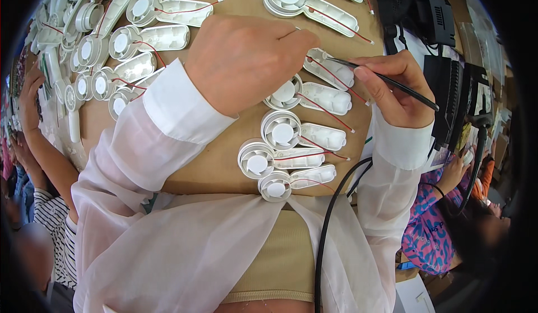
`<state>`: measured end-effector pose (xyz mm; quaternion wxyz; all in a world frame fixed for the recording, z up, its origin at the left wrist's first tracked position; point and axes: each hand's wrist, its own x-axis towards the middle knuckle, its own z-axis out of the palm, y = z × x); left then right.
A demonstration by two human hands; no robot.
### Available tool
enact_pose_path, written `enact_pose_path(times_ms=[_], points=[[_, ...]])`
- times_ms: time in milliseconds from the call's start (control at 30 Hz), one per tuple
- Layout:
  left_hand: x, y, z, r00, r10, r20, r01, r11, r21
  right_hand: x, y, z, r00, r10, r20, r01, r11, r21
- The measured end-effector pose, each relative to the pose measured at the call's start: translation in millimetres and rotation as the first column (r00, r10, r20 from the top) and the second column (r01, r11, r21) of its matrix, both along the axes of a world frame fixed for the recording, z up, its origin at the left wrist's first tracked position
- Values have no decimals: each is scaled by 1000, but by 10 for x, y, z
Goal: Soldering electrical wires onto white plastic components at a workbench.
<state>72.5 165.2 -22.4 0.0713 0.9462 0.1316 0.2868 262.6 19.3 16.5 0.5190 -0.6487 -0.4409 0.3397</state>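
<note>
My right hand point(398, 86) is closed around slim black tweezers point(412, 93). Their pointed end reaches into the white handle shell point(343, 75) of a small fan, beside its red wire. My left hand point(252, 61) is curled closed over that fan's round end and covers it; what its fingers grip is hidden under the hand. Just nearer to me lies another white fan half point(328, 98) with a red wire along its handle. Below it, several more such as this one point(281, 132) form a column, round heads to the left and handles to the right.
Many white fan halves point(143, 8) cover the left side of the brown tabletop point(196, 170). Black equipment point(440, 22) stands at the right, with a black cable point(330, 212) hanging in front of me. Other people's arms show at left point(50, 145) and right point(451, 176).
</note>
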Motion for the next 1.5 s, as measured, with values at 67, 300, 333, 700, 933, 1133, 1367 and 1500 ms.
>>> enact_pose_path(times_ms=[67,300,333,700,933,1133,1367,1500], points=[[-5,-1,-5,1000,-2,1,2,1000,-18,-7,3,9,1000,20,-2,-20,1000,6],[4,-1,-45,1000,1,26,3,988,-155,-84,4,33,988,37,149,-29,998,-57],[5,1,-45,1000,-2,28,7,983,-182,-94,10,28,984,48,173,-36,997,-74],[4,-9,-29,999,31,24,-26,982,-188,-150,29,108,971,87,223,-39,976,-214],[3,11,-28,1000,-22,17,25,987,-158,-159,13,72,974,73,214,-30,980,-198],[12,10,-19,998,-55,23,57,992,-108,-147,-10,58,974,54,222,-16,985,-169],[-21,5,10,994,-65,-83,64,998,-20,-223,-66,127,976,-133,175,153,983,-105],[5,1,38,995,-63,-81,64,998,6,-288,-132,23,973,-182,141,180,983,31]])
